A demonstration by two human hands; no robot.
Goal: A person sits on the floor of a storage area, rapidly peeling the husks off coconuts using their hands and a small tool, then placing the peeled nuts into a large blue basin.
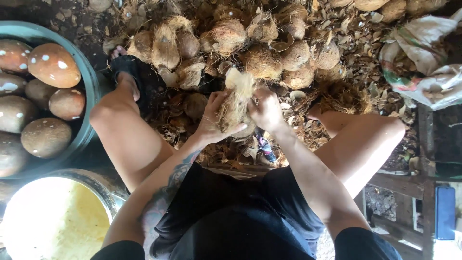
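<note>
Fingers (230,129) of the left hand (214,118) were wrapped around the lower side of a husked coconut (237,103), thumb pressed into the fibre, closed firmly on it. The right hand (265,110) gripped the opposite flank of the same coconut, its fingers also shut on the husk; the fingertips themselves were hidden in the fibre. The coconut was held off the ground between the knees, in front of the seated person, just short of the pile of unhusked coconuts (250,43).

Assessment of handling: the coconut appeared fairly heavy for its size, with a hard, rigid core under a loose, dry, stringy coat. The fibre looked rough rather than slippery, so purchase should be good, but torn strands may give way under a pull. The soundest hold was judged to be across the body with both palms, as observed, not by the frayed tuft at the top. It did not look fragile.

Surroundings: a green basin (91,77) at the left held smooth brown shelled coconuts (53,65), wet-spotted. Below it stood a metal bowl (103,188) of pale yellowish liquid. Husk scraps (356,53) covered the ground. A sandalled foot (127,72) rested beside the basin. A crumpled sack (423,58) lay at the right, above a wooden frame (426,183).
</note>
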